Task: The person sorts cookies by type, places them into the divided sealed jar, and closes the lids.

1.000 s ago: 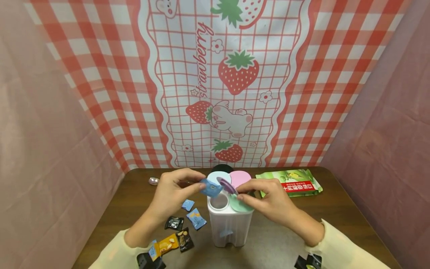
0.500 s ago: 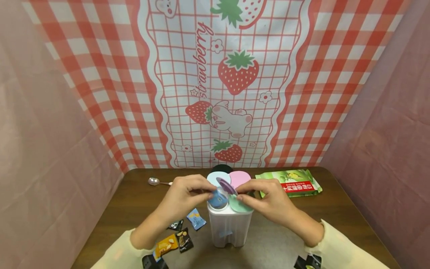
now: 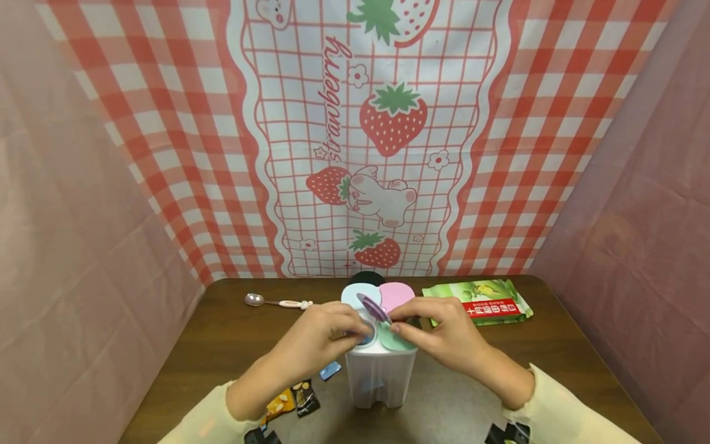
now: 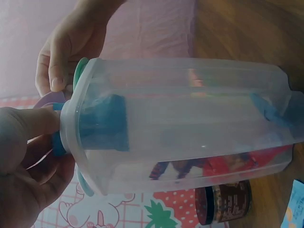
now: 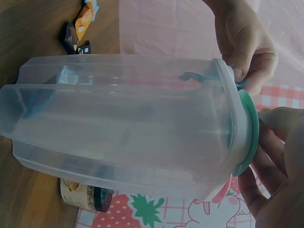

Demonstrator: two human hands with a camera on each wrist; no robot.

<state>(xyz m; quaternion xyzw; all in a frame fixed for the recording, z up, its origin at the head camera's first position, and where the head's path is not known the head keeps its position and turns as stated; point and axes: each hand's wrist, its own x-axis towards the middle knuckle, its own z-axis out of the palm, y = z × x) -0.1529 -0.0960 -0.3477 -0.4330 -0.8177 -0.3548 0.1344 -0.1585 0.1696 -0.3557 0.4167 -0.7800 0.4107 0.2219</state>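
A clear plastic storage container point(image 3: 379, 379) stands upright on the table, its white top carrying several coloured flip lids. My left hand point(image 3: 318, 336) is at the open round mouth, its thumb and fingers pinching a blue snack packet point(image 4: 104, 122). Most of that packet is inside the container, below the rim. With thumb and fingertips my right hand point(image 3: 444, 327) holds the purple lid point(image 3: 373, 306) tilted up, close over the green lid point(image 3: 396, 336). Another blue packet point(image 4: 266, 109) lies at the container's bottom.
Left of the container lie a blue packet point(image 3: 330, 370), a black packet point(image 3: 305, 398) and a yellow packet point(image 3: 281, 404). A spoon point(image 3: 277, 302) rests farther back. Behind the container stands a jar point(image 4: 228, 202) with a black lid. A green package point(image 3: 479, 301) lies at the right.
My left hand has moved right and down, bringing the blue packet from beside the purple lid into the container's mouth. The right hand keeps the lid raised in the same place.
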